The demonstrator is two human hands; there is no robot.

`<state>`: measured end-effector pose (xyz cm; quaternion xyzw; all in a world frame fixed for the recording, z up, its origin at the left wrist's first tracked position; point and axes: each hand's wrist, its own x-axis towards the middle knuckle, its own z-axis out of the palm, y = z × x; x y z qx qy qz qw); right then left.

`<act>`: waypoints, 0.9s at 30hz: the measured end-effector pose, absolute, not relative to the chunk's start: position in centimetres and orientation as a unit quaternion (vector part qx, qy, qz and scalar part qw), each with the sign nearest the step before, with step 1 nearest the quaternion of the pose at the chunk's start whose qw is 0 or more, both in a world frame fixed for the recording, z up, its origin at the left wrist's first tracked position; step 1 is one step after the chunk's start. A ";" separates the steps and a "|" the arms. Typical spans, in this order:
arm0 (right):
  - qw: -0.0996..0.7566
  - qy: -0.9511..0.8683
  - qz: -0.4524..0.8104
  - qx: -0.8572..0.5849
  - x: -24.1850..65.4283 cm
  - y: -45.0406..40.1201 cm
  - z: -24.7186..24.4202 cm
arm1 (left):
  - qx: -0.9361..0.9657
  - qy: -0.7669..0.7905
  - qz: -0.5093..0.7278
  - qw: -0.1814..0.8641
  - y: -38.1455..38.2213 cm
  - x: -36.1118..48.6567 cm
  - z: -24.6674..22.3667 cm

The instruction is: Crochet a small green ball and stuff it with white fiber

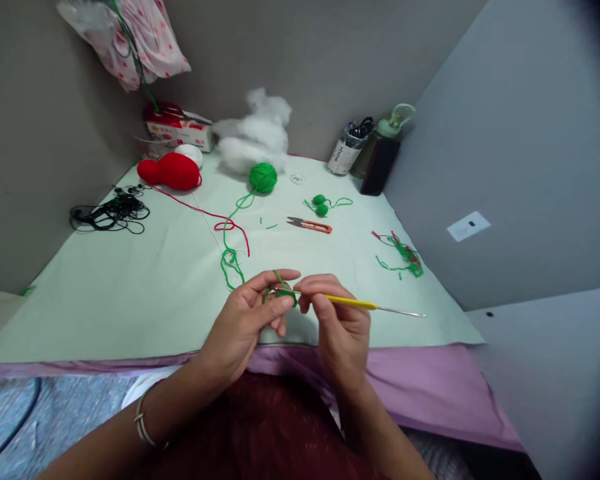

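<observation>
My left hand [253, 310] pinches a small green crochet piece [287, 295] between thumb and fingers, with green yarn passing over the raised index finger. My right hand [337, 320] is closed around a crochet hook [353, 302] with a yellow handle, its metal tip at the green piece. A second metal end sticks out to the right of the handle. Green yarn runs from my left hand through loose loops on the table to a green yarn ball [263, 178]. The stitches under my fingertips are partly hidden.
Orange thread snips [310, 225] lie beyond my hands, near two small green balls [321, 205]. A red stuffed piece [170, 171] and black cord [115, 210] lie left. White stuffing [257, 137] stands at the back. Yarn scraps [405, 257], a pen cup [347, 153] and bottle [391, 127] are right.
</observation>
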<state>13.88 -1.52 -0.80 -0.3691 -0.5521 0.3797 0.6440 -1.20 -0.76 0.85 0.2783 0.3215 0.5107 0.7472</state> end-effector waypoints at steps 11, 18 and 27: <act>0.640 -0.454 0.524 -0.331 14.4 -1.0 -0.5 | 0.311 0.332 0.503 0.735 -1.1 -1.4 0.4; 0.606 -0.620 0.320 -0.381 14.7 -2.2 -0.8 | 0.386 0.375 0.516 0.667 -1.2 -1.3 -0.1; 0.561 -0.732 0.009 -0.387 14.2 -2.0 -2.8 | 0.214 0.318 0.466 0.797 -0.7 -1.1 0.5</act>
